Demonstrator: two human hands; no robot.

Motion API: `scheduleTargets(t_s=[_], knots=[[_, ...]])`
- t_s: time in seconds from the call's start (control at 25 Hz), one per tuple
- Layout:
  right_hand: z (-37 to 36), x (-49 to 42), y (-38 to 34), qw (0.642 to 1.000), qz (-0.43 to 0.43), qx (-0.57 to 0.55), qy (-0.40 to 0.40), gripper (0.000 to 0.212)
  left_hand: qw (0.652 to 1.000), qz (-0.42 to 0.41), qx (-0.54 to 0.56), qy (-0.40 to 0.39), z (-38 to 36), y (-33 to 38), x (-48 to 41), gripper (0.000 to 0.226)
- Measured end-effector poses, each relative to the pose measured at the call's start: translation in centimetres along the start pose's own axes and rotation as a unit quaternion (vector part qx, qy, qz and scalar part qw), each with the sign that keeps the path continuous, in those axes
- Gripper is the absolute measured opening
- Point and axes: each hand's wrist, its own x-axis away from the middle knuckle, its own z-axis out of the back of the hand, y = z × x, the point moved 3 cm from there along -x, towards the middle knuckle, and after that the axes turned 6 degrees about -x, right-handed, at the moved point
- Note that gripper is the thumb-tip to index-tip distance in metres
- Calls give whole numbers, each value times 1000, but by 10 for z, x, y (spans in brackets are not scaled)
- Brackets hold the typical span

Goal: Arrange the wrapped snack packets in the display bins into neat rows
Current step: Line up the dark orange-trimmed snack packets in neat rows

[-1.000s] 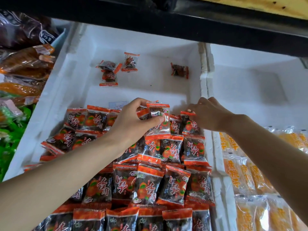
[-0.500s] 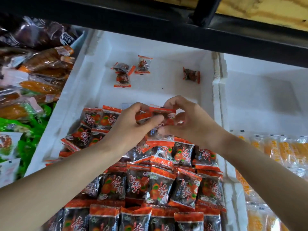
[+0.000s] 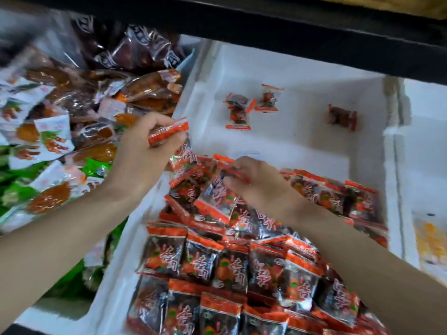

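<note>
While left hand (image 3: 142, 163) pinches raised packet (image 3: 183, 162), right hand (image 3: 257, 183) pinches lower packet (image 3: 216, 199); white bin (image 3: 290, 141) holds packet rows (image 3: 217, 264).

Bare bin floor (image 3: 302, 141) behind packet rows (image 3: 217, 262) open; stray packets (image 3: 238, 112) scattered there; black shelf beam (image 3: 290, 44) low overhead.

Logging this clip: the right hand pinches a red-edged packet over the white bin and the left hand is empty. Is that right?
Not quite. The left hand is not empty: in the head view it grips a red-edged packet of its own. The rest holds: the right hand pinches a second packet over the white bin.
</note>
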Motion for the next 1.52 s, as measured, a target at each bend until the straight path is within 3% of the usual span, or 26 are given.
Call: scheduleTargets(t_s=[0.16, 0.32, 0.4, 0.52, 0.64, 0.72, 0.84, 0.92, 1.0, 1.12, 1.28, 1.4, 1.52], knots=[[-33, -6, 2, 995, 9, 65, -73, 9, 1000, 13, -18, -14, 9, -12, 1, 16], [-28, -2, -2, 992, 46, 115, 0, 31, 998, 29, -16, -44, 8, -13, 6, 16], [-17, 3, -17, 997, 58, -7, 42, 31, 997, 34, -10, -73, 5, -10, 8, 17], [-5, 6, -35, 980, 35, -195, 6, 22, 992, 20, 46, -119, -6, 4, 12, 15], [9, 2, -31, 981, 28, -192, 2, 11, 989, -29, 42, -136, -21, 21, 15, 11], [28, -7, -16, 978, 7, -200, 56, 5, 986, -34, 7, -164, -29, 23, 14, 27], [51, -24, 12, 985, -26, -105, 132, 11, 948, -90, -176, -248, -36, 6, 17, 44], [51, -34, 27, 994, -45, 10, 98, 11, 890, -155, -295, -310, -39, -7, 24, 47], [42, -38, 38, 995, -54, 86, 19, 10, 857, -175, -337, -349, -40, -17, 30, 49], [34, -36, 45, 987, -51, 150, -29, 11, 857, -182, -334, -348, -41, -20, 32, 48], [31, -34, 45, 972, -38, 233, 10, 38, 850, -200, -345, -344, -40, -19, 32, 43], [32, -31, 43, 943, -4, 333, 5, 46, 853, -210, -350, -324, -41, -10, 25, 39], [43, -36, 43, 959, 27, 273, 65, 47, 878, -212, -328, -276, -51, 1, 3, 38]])
